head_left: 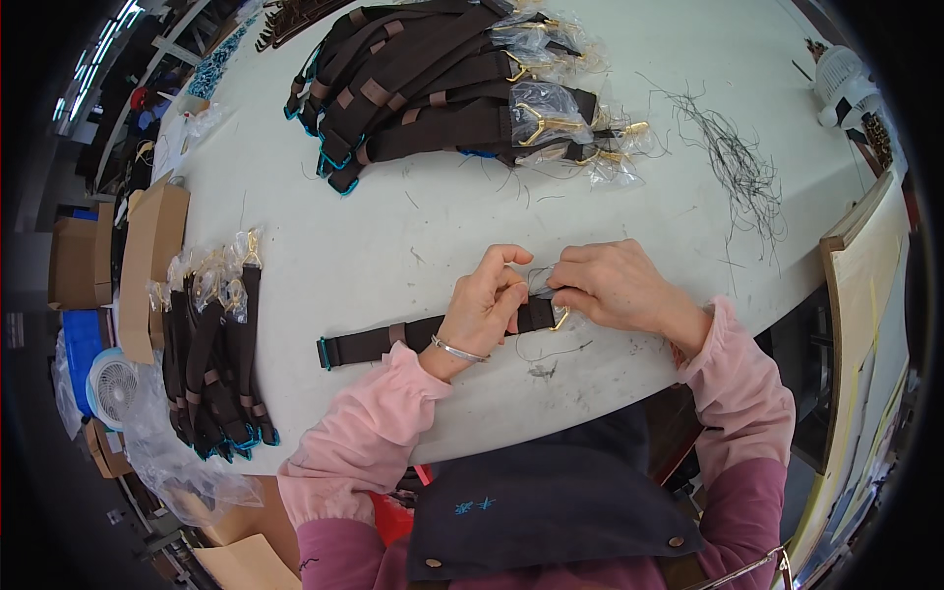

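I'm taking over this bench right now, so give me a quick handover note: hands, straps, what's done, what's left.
Left hand and right hand both pinch the buckle end of one dark brown strap lying flat on the white table; loose thread hangs there.
Large strap pile with bagged gold clasps lies far across the table; a smaller strap bundle sits at the left edge.
Thread scraps lie at right.
Which pile is finished cannot be told.
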`<action>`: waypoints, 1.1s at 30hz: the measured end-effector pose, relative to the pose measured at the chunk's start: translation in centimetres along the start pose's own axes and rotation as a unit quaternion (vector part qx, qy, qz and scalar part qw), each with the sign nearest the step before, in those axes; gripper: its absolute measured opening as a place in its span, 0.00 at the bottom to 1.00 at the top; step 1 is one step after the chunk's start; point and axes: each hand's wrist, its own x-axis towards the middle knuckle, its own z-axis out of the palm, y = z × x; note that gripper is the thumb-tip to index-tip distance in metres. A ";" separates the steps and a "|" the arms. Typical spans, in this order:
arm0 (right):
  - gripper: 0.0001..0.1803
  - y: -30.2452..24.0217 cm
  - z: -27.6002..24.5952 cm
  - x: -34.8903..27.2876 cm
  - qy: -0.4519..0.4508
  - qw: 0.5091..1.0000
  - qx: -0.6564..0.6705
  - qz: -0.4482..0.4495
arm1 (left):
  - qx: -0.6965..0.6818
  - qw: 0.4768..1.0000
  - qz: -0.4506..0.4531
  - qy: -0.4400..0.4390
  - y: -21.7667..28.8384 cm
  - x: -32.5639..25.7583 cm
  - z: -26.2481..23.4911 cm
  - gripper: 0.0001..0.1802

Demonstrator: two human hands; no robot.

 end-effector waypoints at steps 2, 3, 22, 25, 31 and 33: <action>0.06 0.0 0.2 0.0 0.009 1.000 -0.002 -0.009 | 0.004 1.000 0.005 0.006 0.1 -0.1 0.1 0.16; 0.06 -0.1 0.2 0.0 0.011 1.000 -0.006 -0.011 | 0.007 1.000 0.005 0.010 0.3 -0.1 0.2 0.16; 0.07 -0.1 0.2 0.1 -0.009 0.998 -0.046 -0.041 | -0.072 0.997 -0.021 0.035 -0.2 0.1 0.0 0.16; 0.08 -0.1 0.0 0.2 -0.023 0.998 -0.036 -0.040 | -0.084 0.996 -0.021 0.036 -0.5 0.1 -0.1 0.16; 0.08 -0.1 0.2 0.5 -0.022 0.999 -0.018 -0.032 | -0.072 0.997 -0.017 0.034 -0.4 0.1 0.1 0.16; 0.07 -0.1 0.4 0.5 -0.021 0.999 -0.019 -0.032 | -0.076 0.996 -0.018 0.032 -0.5 0.1 0.0 0.17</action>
